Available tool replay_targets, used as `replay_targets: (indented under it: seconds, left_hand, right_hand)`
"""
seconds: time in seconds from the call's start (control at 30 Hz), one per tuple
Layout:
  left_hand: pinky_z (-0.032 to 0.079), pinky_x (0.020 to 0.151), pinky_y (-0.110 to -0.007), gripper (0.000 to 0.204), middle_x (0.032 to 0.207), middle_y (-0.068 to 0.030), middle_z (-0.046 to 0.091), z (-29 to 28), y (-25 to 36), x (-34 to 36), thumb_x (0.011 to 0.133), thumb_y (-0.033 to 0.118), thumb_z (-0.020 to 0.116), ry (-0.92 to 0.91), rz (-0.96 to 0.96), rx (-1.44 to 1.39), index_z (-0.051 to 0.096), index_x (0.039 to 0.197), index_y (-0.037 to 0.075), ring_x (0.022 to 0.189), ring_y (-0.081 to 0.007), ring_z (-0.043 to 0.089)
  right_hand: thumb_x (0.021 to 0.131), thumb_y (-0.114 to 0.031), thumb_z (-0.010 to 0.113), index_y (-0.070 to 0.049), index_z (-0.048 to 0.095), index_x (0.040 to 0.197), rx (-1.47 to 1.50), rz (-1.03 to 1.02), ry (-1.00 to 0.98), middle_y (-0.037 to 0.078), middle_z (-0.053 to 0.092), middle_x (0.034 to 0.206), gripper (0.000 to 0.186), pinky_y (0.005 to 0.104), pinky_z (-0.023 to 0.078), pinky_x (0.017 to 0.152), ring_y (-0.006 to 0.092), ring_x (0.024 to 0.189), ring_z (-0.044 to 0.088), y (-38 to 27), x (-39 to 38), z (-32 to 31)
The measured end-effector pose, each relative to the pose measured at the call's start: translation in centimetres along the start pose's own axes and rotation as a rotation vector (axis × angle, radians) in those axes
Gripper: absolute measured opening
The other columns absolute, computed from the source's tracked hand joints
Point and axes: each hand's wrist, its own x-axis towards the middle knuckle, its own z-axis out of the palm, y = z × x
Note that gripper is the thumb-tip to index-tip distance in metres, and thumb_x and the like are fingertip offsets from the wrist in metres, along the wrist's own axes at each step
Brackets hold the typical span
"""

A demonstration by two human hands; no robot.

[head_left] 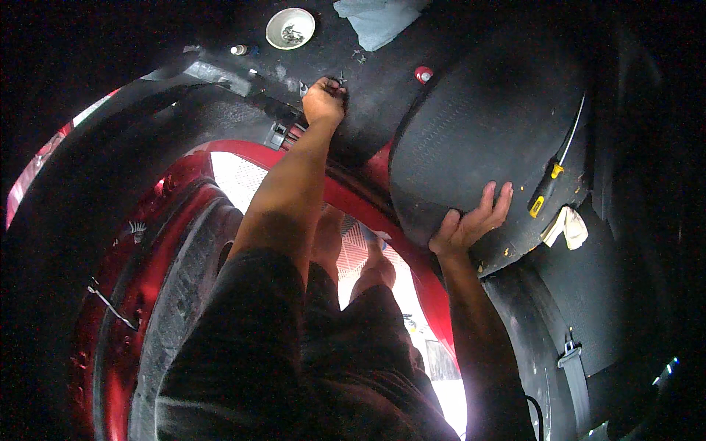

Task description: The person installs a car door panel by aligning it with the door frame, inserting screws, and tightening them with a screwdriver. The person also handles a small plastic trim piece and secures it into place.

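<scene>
My left hand (324, 101) is closed, low over the dark car floor (368, 95). Whatever lies in its fingers is hidden; small dark pointed bits show beside the knuckles. My right hand (472, 220) rests with its fingers apart on the near edge of a black car seat (485, 132). A screwdriver (546, 187) with a yellow and black handle lies on that seat, to the right of this hand. Beyond my left hand stands a white bowl (273, 31) with small metal pieces (293, 35) inside.
A grey-blue cloth (379, 22) lies at the far side. Near the bowl is a small bottle (239, 50). A small red round object (423, 74) sits by the seat. A crumpled pale cloth (566, 228) and a seat belt (575, 378) are at right. Red door frame (235, 149) curves at left.
</scene>
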Motion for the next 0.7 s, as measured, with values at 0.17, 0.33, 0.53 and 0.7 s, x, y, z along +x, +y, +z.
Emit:
replay_targets:
  seconds: [0.17,0.33,0.53,0.7]
  left_hand:
    - [0.054,0.072,-0.038,0.015,0.08,-0.0126,0.071,-2.2,0.1,-2.7,0.083,0.006,0.077,0.238,-0.026,-0.024,0.063,0.087,0.003,0.076,-0.0252,0.07]
    - [0.053,0.069,-0.033,0.01,0.089,-0.0081,0.069,-5.1,-1.9,-8.5,0.094,0.006,0.066,0.21,-0.146,-0.627,0.061,0.101,0.002,0.081,-0.019,0.069]
    - [0.056,0.076,-0.033,0.017,0.1,-0.0114,0.07,-9.6,-4.4,-18.3,0.107,0.012,0.051,-0.002,-0.257,-0.833,0.057,0.114,-0.002,0.086,-0.0185,0.069]
    - [0.053,0.073,-0.03,0.012,0.092,-0.007,0.07,-13.8,-8.4,-28.4,0.101,0.011,0.062,0.052,-0.28,-0.72,0.064,0.106,0.0,0.08,-0.0145,0.065]
  right_hand:
    - [0.101,-0.043,0.037,0.011,0.036,0.148,-0.039,-0.018,-0.018,0.035,0.026,0.156,0.071,0.0584,0.019,0.118,0.0489,0.145,0.027,-0.3,0.2,-0.3]
    - [0.1,-0.048,0.04,0.004,0.041,0.148,-0.026,0.028,0.021,0.032,0.032,0.154,0.071,0.0604,0.022,0.115,0.0508,0.142,0.03,-0.3,-0.3,-0.1]
    - [0.099,-0.049,0.046,-0.004,0.042,0.151,-0.016,0.066,0.0,0.025,0.034,0.156,0.069,0.0578,0.019,0.117,0.0445,0.144,0.028,-1.2,0.2,-1.5]
    - [0.091,-0.041,0.067,-0.004,0.043,0.15,-0.063,-0.012,0.018,0.027,0.039,0.152,0.073,0.0563,0.023,0.116,0.044,0.142,0.032,0.5,2.3,-6.9]
